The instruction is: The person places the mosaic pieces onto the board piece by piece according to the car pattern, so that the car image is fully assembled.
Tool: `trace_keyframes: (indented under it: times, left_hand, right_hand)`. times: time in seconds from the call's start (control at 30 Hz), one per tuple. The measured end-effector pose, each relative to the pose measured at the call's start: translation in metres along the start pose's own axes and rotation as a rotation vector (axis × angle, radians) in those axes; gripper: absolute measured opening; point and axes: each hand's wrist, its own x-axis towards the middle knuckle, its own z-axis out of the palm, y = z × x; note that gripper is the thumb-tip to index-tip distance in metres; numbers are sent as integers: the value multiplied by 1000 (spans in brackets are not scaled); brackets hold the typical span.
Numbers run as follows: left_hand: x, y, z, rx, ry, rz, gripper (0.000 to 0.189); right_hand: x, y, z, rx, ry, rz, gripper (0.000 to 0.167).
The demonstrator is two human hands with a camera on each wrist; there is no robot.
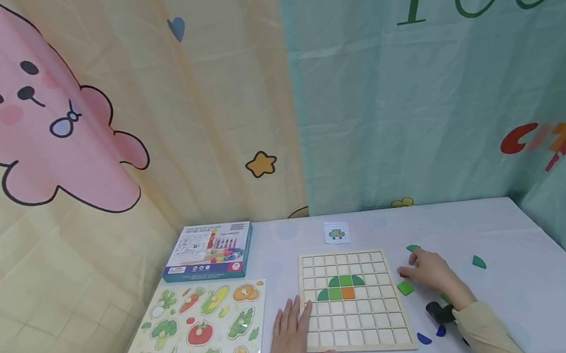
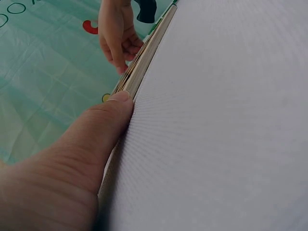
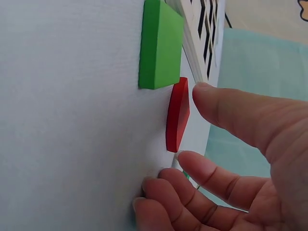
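Along the left edge of pale wooden grid board [image 1: 381, 320], head view: left hand [image 1: 290, 340], fingers spread, likely steadying. Right of board: right hand [image 1: 431, 270]. Left wrist view: thumb against board's edge, apparently to prevent sliding. Right wrist view: right of board, digits parted around flat red curved piece [image 3: 178, 115], beside green square block [image 3: 166, 48], seemingly spanning, not pinching.

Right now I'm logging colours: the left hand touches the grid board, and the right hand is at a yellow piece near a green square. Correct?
The colour is wrong: the right hand is at a red piece near a green square, as the right wrist view shows.
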Motion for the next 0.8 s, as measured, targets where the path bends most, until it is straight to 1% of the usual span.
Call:
trace_keyframes:
  times: [0.17, 0.3, 0.57, 0.67, 0.8]
  left_hand:
    - [-1, 2, -3, -2, -3, 2, 110]
    - [-1, 3, -4, -2, -7, -2, 110]
    - [-1, 3, -5, 2, 15, 18, 108]
    - [-1, 2, -5, 0, 15, 18, 108]
    - [-2, 2, -5, -4, 15, 21, 108]
  right_hand:
    - [2, 1, 1, -1, 7, 25, 30]
    - [2, 2, 0, 12, 5, 23, 25]
    - [1, 5, -5, 48, -7, 0, 19]
    - [0, 5, -6, 67, -13, -4, 18]
    - [-3, 4, -7, 62, 7, -13, 21]
